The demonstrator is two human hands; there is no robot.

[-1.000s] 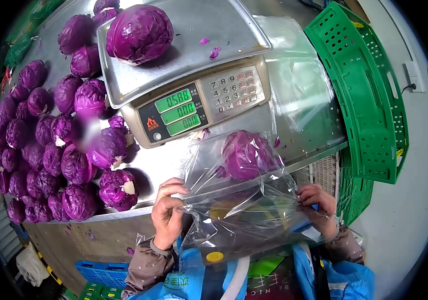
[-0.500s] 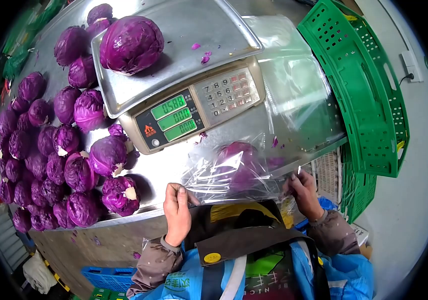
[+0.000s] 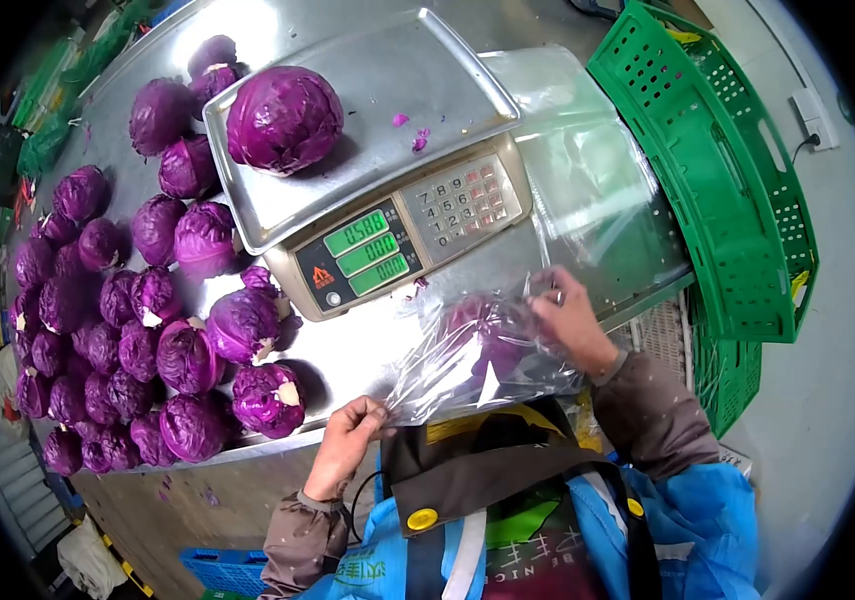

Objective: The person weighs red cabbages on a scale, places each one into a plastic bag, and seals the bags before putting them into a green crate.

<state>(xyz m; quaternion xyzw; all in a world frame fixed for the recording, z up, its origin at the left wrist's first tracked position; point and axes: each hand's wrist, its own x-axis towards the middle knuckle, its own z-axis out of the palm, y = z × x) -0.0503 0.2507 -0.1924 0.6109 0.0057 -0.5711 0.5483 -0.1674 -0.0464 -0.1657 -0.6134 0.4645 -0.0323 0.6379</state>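
Observation:
A purple cabbage lies inside a clear plastic bag at the table's front edge, just below the scale. My left hand pinches the bag's lower left corner. My right hand is closed on the film at the bag's upper right, beside the wrapped cabbage. One large cabbage rests on the scale's metal tray. The green display is lit; its top line seems to read 0.588.
Several loose purple cabbages cover the left part of the metal table. Flat clear bags lie right of the scale. Green crates stand at the right. A blue crate sits below the table.
My right hand has moved up and left along the bag, from its lower right corner to beside the cabbage. My left hand still holds its corner. The view has shifted slightly.

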